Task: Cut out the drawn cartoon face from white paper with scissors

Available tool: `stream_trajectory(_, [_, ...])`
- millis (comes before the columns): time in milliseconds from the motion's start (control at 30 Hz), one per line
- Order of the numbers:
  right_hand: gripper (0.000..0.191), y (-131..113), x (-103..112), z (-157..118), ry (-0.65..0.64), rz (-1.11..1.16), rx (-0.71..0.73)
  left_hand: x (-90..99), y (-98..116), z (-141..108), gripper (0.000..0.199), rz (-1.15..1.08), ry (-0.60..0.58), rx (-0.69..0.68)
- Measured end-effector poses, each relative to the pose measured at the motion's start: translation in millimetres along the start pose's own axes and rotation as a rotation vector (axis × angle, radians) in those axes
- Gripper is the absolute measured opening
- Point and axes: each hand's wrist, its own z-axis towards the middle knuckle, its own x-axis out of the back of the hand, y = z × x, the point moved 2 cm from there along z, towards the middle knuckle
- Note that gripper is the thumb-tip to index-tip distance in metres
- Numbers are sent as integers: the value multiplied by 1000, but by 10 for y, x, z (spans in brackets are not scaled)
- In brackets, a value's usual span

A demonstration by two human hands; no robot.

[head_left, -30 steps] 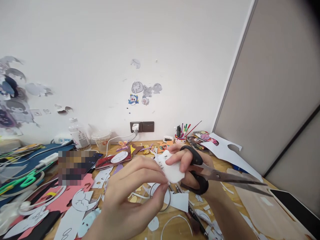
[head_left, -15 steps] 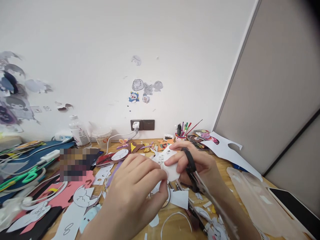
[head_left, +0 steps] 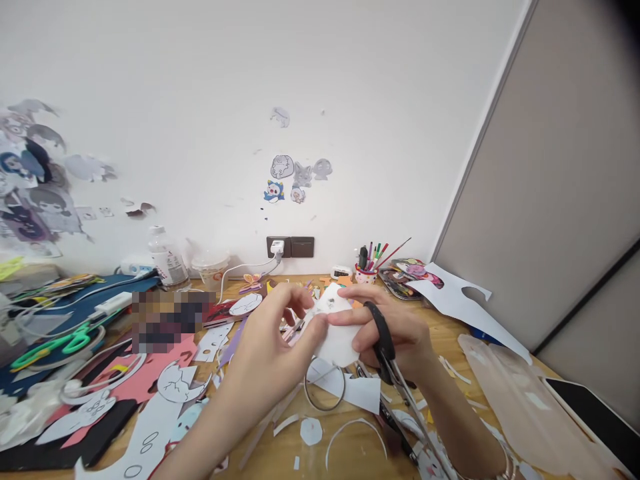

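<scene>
So the white paper cutout (head_left: 336,333) is a small, roughly rounded piece with an uneven cut edge, and a few tiny dark and coloured marks can be seen near its top. It's plain white otherwise, and the lower part looks blank. It's held up just above the wooden desk (head_left: 500,360), roughly in the middle of the view, in front of the clutter of scraps.

The cutout is pinched from both sides. The left hand (head_left: 267,350) is closed on its left edge, with thumb and fingertips pressed together on the paper. The right hand (head_left: 395,330) is closed on the right and top edge, fingers curled over the top of the piece. The two hands are brought close together, with only the cutout between them.

A pair of black-handled scissors (head_left: 395,373) is also carried by the right hand, a handle loop hooked over the fingers and the blades hanging down toward the lower right, closed as far as can be told. The blades aren't touching the cutout.

Right under the hands, a thin ring (head_left: 324,388) is laid on the desk beside a white paper scrap (head_left: 363,393). Further back, a pen cup (head_left: 367,273) is parked by the wall, and a pink sheet (head_left: 150,373) is spread out at the left.
</scene>
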Motion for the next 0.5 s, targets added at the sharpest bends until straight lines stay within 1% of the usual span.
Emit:
stream_trajectory(33, [21, -10, 6, 8, 11, -1, 1, 0, -31, 13, 16, -128, -46, 81])
stream_trajectory(67, [22, -18, 12, 15, 16, -8, -1, -8, -50, 24, 23, -252, -130, 154])
stream_trajectory(100, [23, -24, 16, 21, 19, -24, -5, -21, -55, 30, 26, -361, -238, 211])
stream_trajectory(133, [23, -31, 19, 26, 23, -51, -11, -33, -47, 33, 25, -447, -334, 256])
stream_trajectory(167, [24, -39, 21, 31, 34, -96, -25, -39, -33, 33, 23, -508, -388, 290])
stream_trajectory(200, [26, -50, 21, 34, 48, -162, -48, -41, -18, 33, 23, -552, -387, 324])
stream_trajectory(233, [28, -68, 19, 36, 67, -247, -78, -40, -4, 31, 23, -590, -330, 361])
stream_trajectory(300, [35, -129, 7, 36, 115, -459, -146, -40, 18, 15, 20, -686, -130, 434])
stream_trajectory(367, [41, -214, -21, 28, 180, -669, -198, -63, 42, -20, 22, -815, 26, 483])
stream_trajectory(433, [38, -297, -67, 13, 255, -841, -227, -90, 73, -59, 23, -939, 132, 486])
stream_trajectory(500, [32, -347, -128, -3, 291, -975, -258, -110, 108, -98, 19, -1023, 210, 473])
